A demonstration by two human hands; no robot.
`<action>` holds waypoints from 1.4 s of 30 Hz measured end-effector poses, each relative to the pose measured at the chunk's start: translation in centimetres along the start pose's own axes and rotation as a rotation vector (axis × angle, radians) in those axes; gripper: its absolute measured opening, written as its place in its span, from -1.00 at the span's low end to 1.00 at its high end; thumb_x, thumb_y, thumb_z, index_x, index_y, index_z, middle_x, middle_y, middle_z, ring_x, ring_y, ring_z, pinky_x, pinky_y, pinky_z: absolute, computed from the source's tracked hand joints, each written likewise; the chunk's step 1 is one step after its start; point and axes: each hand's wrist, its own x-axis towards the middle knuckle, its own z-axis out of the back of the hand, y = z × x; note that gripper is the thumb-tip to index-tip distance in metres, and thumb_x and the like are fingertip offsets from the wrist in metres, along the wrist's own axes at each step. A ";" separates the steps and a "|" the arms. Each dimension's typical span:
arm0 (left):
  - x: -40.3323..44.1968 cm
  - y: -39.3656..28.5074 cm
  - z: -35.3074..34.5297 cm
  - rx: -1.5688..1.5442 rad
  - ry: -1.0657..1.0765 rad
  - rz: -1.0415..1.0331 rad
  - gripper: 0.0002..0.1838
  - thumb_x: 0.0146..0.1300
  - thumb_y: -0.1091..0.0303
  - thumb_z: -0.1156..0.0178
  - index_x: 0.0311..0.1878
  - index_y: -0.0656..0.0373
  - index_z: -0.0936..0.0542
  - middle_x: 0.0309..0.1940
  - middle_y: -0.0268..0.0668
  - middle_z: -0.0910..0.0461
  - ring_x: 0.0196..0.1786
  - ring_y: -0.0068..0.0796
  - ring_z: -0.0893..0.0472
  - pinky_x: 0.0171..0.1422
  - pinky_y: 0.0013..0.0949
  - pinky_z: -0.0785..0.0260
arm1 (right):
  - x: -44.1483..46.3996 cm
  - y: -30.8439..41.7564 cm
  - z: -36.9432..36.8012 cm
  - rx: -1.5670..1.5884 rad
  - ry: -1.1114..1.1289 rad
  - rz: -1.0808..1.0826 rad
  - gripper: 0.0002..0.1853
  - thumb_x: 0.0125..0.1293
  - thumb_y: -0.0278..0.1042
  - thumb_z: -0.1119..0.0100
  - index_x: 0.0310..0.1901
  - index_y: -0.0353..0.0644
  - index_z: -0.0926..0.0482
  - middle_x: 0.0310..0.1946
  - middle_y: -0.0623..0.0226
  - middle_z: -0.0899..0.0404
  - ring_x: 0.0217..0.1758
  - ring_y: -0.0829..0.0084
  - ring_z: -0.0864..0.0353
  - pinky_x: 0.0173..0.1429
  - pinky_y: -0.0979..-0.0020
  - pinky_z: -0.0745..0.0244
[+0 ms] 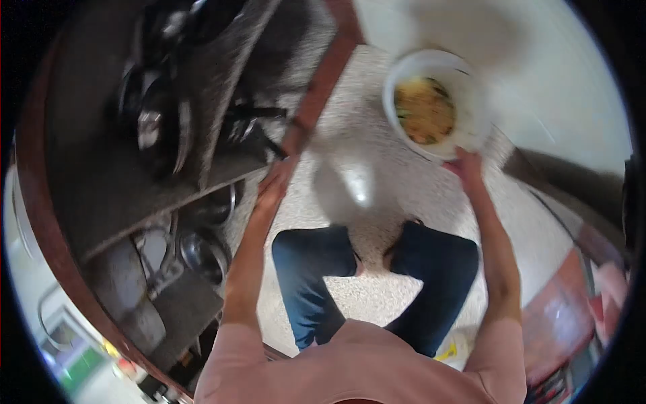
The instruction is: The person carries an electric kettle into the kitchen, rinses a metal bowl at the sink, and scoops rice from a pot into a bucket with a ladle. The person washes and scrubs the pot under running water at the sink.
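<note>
My right hand [465, 165] grips the near rim of a round white bucket [476, 101]. Inside the bucket lies an orange-brown, food-like mass [424, 111] with green bits; its exact kind is blurred. My left hand [272, 183] rests along the reddish-brown edge [311, 108] of the cabinet, fingers stretched forward. Just beyond those fingertips, a dark handle [274, 147] sticks out from the shelf, and whether I touch it I cannot tell.
Dark pans [158, 124] fill the upper shelf on the left. Below are metal lids and pots [202, 256]. Speckled floor [363, 303] lies under my bent legs [309, 269]. A pale wall or panel [558, 87] stands behind the bucket, and a reddish board [558, 310] is at the right.
</note>
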 end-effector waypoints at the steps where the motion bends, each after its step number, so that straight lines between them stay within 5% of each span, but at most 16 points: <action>1: -0.6 -2.9 -2.5 0.022 -0.096 -0.003 -0.62 0.41 0.16 -0.22 0.11 0.25 -0.60 0.01 -0.26 -0.62 0.09 -0.49 -0.58 0.20 -0.47 -0.40 | 1.4 -1.2 1.7 -0.133 0.059 0.007 -0.61 0.36 -0.36 -0.22 0.10 -0.44 -0.45 -0.10 0.03 -0.61 -0.23 0.14 -0.73 -0.16 0.23 -0.77; 3: -2.0 -9.5 -8.3 0.067 -0.290 -0.004 -0.51 0.38 0.24 -0.25 0.25 0.38 -0.53 0.15 -0.15 -0.59 0.23 -0.44 -0.53 0.38 -0.42 -0.32 | -0.9 0.8 1.7 -0.104 0.042 -0.015 -0.58 0.33 -0.41 -0.10 0.17 -0.43 -0.40 -0.11 -0.01 -0.65 -0.25 0.19 -0.75 -0.26 0.29 -0.77; 6: 3.6 -8.0 -7.0 -0.877 0.123 0.124 -0.67 0.33 0.34 -0.30 0.02 0.39 -0.59 -0.05 -0.19 -0.63 0.00 -0.48 -0.61 0.19 -0.44 -0.46 | -3.4 2.3 3.1 -0.218 0.034 -0.054 -0.59 0.38 -0.33 -0.14 0.16 -0.41 -0.44 -0.14 0.00 -0.68 -0.27 0.26 -0.76 -0.28 0.32 -0.77; 10: 6.1 -12.6 -7.3 -0.622 0.215 -0.077 -0.73 0.37 0.20 -0.31 -0.18 0.25 -0.56 -0.38 -0.32 -0.58 -0.28 -0.51 -0.56 -0.19 -0.48 -0.51 | -4.4 2.8 6.9 -0.359 -0.005 -0.058 -0.45 0.37 -0.04 -0.29 0.16 -0.35 -0.48 -0.22 0.08 -0.69 -0.36 0.34 -0.73 -0.33 0.32 -0.73; 12: 8.2 -12.5 -7.3 -0.694 0.140 -0.210 -0.76 0.41 0.17 -0.28 -0.27 0.12 -0.55 -0.59 -0.50 -0.39 -0.53 -0.60 -0.36 -0.47 -0.54 -0.22 | -3.4 4.1 8.5 -0.696 -0.134 0.246 -0.31 0.30 0.11 -0.34 0.14 -0.44 -0.52 -0.34 0.08 -0.68 -0.37 0.32 -0.68 -0.25 0.33 -0.61; 15: 8.4 -11.6 -6.7 -0.618 0.138 -0.207 -0.74 0.37 0.28 -0.28 -0.42 0.04 -0.44 -0.62 -0.54 -0.31 -0.64 -0.67 -0.26 -0.57 -0.50 -0.20 | -3.3 8.2 5.0 -1.094 -0.384 0.767 -0.34 0.35 0.01 -0.26 0.23 -0.44 -0.44 0.13 -0.17 -0.54 0.15 0.08 -0.60 0.22 0.17 -0.48; 18: 4.1 -9.5 -8.5 -0.591 0.052 -0.175 -0.68 0.28 0.36 -0.27 -0.54 0.00 -0.35 -0.64 -0.51 -0.30 -0.70 -0.64 -0.22 -0.63 -0.48 -0.17 | -4.5 9.3 -5.2 -1.057 -0.133 1.068 -0.46 0.40 -0.19 -0.24 0.30 -0.29 -0.41 0.18 -0.08 -0.51 0.16 0.01 -0.59 0.25 0.13 -0.50; 20: 1.2 -6.8 -9.3 -0.454 -0.002 -0.194 -0.73 0.29 0.35 -0.24 -0.50 0.01 -0.39 -0.62 -0.50 -0.32 -0.68 -0.67 -0.25 -0.61 -0.51 -0.16 | -7.0 7.6 -14.6 -0.975 0.128 0.861 -0.49 0.37 -0.17 -0.25 0.27 -0.19 -0.44 0.16 0.00 -0.54 0.26 -0.03 -0.50 0.27 0.08 -0.47; 23: -3.1 -5.4 -11.5 -0.461 0.029 -0.051 -0.86 0.31 0.37 -0.22 -0.36 0.06 -0.47 -0.60 -0.52 -0.34 -0.66 -0.70 -0.26 -0.59 -0.51 -0.13 | -5.8 2.0 -25.4 -1.275 0.483 1.583 -0.56 0.34 0.04 -0.16 -0.33 -0.22 -0.75 -0.08 0.09 -0.64 0.23 0.01 -0.49 0.22 0.05 -0.44; 29: -5.4 -2.0 -13.0 -0.366 0.009 -0.028 -0.83 0.33 0.36 -0.22 -0.38 0.03 -0.45 -0.63 -0.54 -0.28 -0.67 -0.67 -0.26 -0.60 -0.49 -0.11 | -8.0 -5.5 -32.2 -1.273 0.745 0.746 -0.64 0.27 -0.09 -0.18 -0.07 -0.21 -0.61 -0.21 0.06 -0.71 0.02 -0.01 -0.69 0.00 -0.04 -0.56; 32: -5.7 -1.7 -13.7 -0.341 0.034 -0.069 -0.71 0.35 0.29 -0.25 -0.49 0.02 -0.43 -0.65 -0.51 -0.31 -0.66 -0.63 -0.30 -0.59 -0.46 -0.11 | -7.4 -8.6 -32.7 -1.081 0.651 0.635 -0.63 0.23 -0.20 -0.17 -0.01 -0.26 -0.55 -0.25 -0.03 -0.71 -0.11 -0.06 -0.72 -0.06 -0.06 -0.58; 35: -4.5 0.8 -12.5 -0.359 0.096 -0.093 -0.76 0.38 0.26 -0.20 -0.42 0.04 -0.47 -0.60 -0.51 -0.36 -0.61 -0.61 -0.36 -0.54 -0.43 -0.18 | -7.3 -11.6 -33.1 -0.584 0.513 0.804 -0.69 0.04 -0.63 -0.20 -0.11 -0.28 -0.55 -0.28 -0.02 -0.68 -0.12 -0.04 -0.70 -0.09 0.00 -0.55; 36: -4.1 2.3 -11.9 -0.377 0.103 -0.160 -0.84 0.38 0.30 -0.18 -0.35 0.08 -0.50 -0.56 -0.50 -0.39 -0.57 -0.58 -0.40 -0.50 -0.39 -0.24 | -6.8 -12.9 -32.8 -0.266 0.631 0.518 -0.61 0.03 -0.64 -0.25 -0.03 -0.19 -0.59 -0.14 0.08 -0.67 -0.13 0.04 -0.71 -0.06 0.08 -0.59; 39: -0.2 6.4 -11.2 -0.333 -0.128 -0.193 -0.81 0.32 0.32 -0.18 -0.44 0.06 -0.50 -0.62 -0.44 -0.43 -0.62 -0.53 -0.38 -0.54 -0.37 -0.26 | -8.7 -8.6 -31.0 0.231 0.694 -0.078 -0.48 0.22 -0.32 -0.38 0.15 -0.37 -0.47 -0.13 -0.05 -0.60 -0.28 0.16 -0.75 -0.22 0.33 -0.77; 41: -5.2 -0.6 -14.9 -0.320 -0.128 -0.066 -0.86 0.29 0.34 -0.24 -0.37 0.08 -0.50 -0.65 -0.47 -0.36 -0.67 -0.57 -0.33 -0.59 -0.38 -0.22 | -8.3 -6.2 -31.8 0.138 0.714 -0.233 -0.24 0.44 0.10 -0.14 0.25 -0.59 -0.31 0.00 -0.27 -0.52 -0.20 -0.04 -0.77 -0.26 0.21 -0.78; 42: -5.5 -1.2 -15.0 -0.373 -0.125 -0.042 -0.86 0.28 0.36 -0.26 -0.36 0.08 -0.49 -0.64 -0.48 -0.36 -0.67 -0.58 -0.34 -0.59 -0.37 -0.22 | -8.7 -5.1 -32.2 -0.026 0.758 -0.196 -0.22 0.40 0.15 -0.18 0.22 -0.59 -0.37 -0.15 -0.14 -0.62 -0.28 0.15 -0.78 -0.34 0.30 -0.74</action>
